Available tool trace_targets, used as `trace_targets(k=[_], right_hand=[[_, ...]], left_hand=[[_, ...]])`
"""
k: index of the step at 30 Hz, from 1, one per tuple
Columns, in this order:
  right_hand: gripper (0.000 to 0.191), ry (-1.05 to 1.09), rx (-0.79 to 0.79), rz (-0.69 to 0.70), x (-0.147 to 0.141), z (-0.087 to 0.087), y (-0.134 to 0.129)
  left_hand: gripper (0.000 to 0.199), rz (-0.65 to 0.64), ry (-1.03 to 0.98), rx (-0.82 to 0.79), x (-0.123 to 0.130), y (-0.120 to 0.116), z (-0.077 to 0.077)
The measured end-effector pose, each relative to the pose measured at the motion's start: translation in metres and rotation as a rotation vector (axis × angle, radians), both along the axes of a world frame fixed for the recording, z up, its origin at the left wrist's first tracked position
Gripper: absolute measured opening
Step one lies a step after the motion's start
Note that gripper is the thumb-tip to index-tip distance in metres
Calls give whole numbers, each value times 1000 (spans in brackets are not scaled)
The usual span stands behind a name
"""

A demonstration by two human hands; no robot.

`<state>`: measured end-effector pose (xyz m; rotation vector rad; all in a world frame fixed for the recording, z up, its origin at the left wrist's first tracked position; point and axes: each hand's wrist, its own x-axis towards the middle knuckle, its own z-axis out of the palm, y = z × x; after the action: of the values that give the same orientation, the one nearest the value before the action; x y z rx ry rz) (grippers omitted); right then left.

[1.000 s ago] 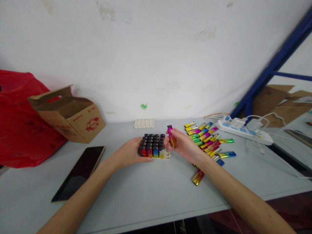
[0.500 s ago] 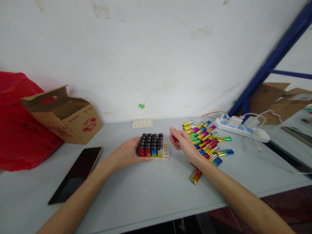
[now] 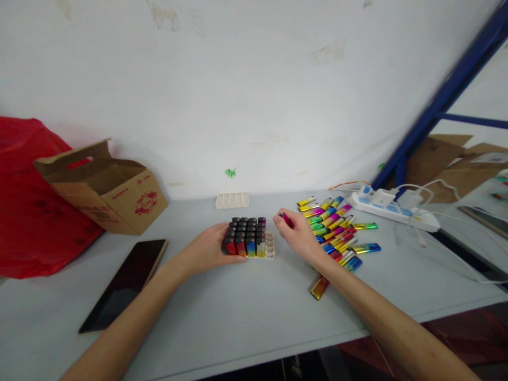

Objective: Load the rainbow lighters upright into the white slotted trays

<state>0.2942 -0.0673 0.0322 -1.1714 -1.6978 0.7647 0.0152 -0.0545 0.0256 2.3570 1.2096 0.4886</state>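
Several upright lighters [image 3: 250, 244] with black tops and red, blue and yellow bodies stand in rows in a white pocketed tray [image 3: 270, 246]; the pockets at its right side show bare. My left hand [image 3: 212, 244] is wrapped round the left side of this block, thumb along the front edge. Just right of the tray, above the table, my right hand [image 3: 298, 233] is closed on a pink-red lighter [image 3: 284, 218], only partly visible between the fingers. Beyond my right hand lies a loose pile of shiny multicoloured lighters [image 3: 336, 225], some hidden by my wrist.
A second white tray [image 3: 232, 200] lies by the wall. To the left are a dark tablet [image 3: 125, 283], an open cardboard box [image 3: 119, 196] and a red bag [image 3: 35, 211]. A power strip [image 3: 392, 210] with white cables lies at the right.
My right hand has turned and shifted slightly, so the pink-red lighter in its fingers now shows more. My left hand and the tray have stayed put.
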Motion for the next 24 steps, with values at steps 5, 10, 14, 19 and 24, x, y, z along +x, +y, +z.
trace_targets(k=[5,10,14,19,24], right_hand=[[52,-5,-7,25,0,-3,-1],[41,-82,99,32,5,-7,6],[50,-292,253,-18,15,-6,12],[45,-419,212,-15,22,-6,16],[33,-533,187,88,23,-9,19]], left_hand=[[60,-17,1,18,-2,3,-4],[62,-20,-7,18,-2,4,-5],[63,-17,-14,6,-1,2,-2],[65,-15,-8,30,-1,3,-3],[62,-4,3,38,-3,4,-7]])
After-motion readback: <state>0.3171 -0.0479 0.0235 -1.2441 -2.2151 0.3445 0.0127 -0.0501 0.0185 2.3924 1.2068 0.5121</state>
